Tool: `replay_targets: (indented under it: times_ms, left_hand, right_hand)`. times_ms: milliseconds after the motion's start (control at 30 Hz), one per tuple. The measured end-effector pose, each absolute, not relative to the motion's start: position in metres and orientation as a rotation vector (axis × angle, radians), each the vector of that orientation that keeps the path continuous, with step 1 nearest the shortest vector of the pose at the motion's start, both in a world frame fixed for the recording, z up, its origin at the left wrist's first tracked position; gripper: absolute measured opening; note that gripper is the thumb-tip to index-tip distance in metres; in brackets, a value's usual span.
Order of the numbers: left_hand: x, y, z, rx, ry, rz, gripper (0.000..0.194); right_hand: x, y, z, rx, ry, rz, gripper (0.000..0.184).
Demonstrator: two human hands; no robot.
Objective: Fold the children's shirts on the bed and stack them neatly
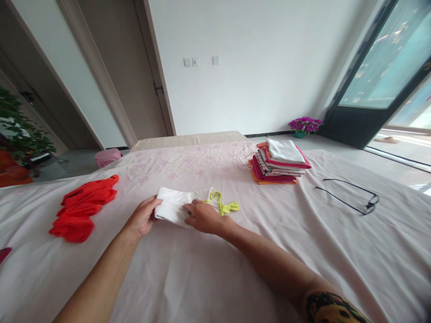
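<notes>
A white garment [171, 205] with yellow-green straps [230, 207] lies folded into a flat strip on the cloth-covered table in front of me. My left hand [145, 216] grips its folded left end, the thumb on top and the fingers partly hidden beneath. Across the middle of the garment rests my right hand [204, 217], its fingers curled against the fabric. The straps lie in a small bunch just beyond the right wrist. Exactly what kind of garment it is cannot be made out.
A crumpled red garment [84, 204] lies on the left. To the far right of my hands stands a stack of folded clothes [278, 161], with eyeglasses [367, 207] beside it. A pink stool [107, 157] and potted purple flowers [305, 125] stand beyond the table.
</notes>
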State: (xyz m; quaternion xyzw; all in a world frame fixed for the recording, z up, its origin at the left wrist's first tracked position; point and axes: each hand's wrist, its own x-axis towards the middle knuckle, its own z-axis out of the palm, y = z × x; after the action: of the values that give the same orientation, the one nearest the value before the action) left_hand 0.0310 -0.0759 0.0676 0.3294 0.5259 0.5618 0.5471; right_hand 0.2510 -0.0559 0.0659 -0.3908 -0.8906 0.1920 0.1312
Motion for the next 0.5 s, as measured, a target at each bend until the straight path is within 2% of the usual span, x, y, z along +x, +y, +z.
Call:
replay_targets:
  times_ms: [100, 233, 300, 367, 500]
  left_hand:
    - [0.039, -0.076, 0.087, 0.830, 1.240, 1.299, 0.039]
    - [0.062, -0.073, 0.102, 0.879, 1.262, 1.263, 0.045]
    - [0.076, -0.071, 0.106, 0.909, 1.271, 1.240, 0.048]
    - [0.091, -0.069, 0.110, 0.964, 1.288, 1.208, 0.049]
    - [0.124, -0.063, 0.111, 1.070, 1.341, 1.149, 0.053]
  right_hand:
    - [0.246, -0.049, 0.066, -1.094, -2.525, 0.813, 0.013]
    - [0.250, -0.036, 0.070, -1.074, -2.162, 1.487, 0.011]
    - [0.257, -0.030, 0.072, -1.072, -1.892, 1.705, 0.011]
    - [0.265, -0.024, 0.074, -1.064, -1.642, 1.815, 0.017]
    - [0.285, -0.011, 0.083, -1.039, -1.276, 2.020, 0.044]
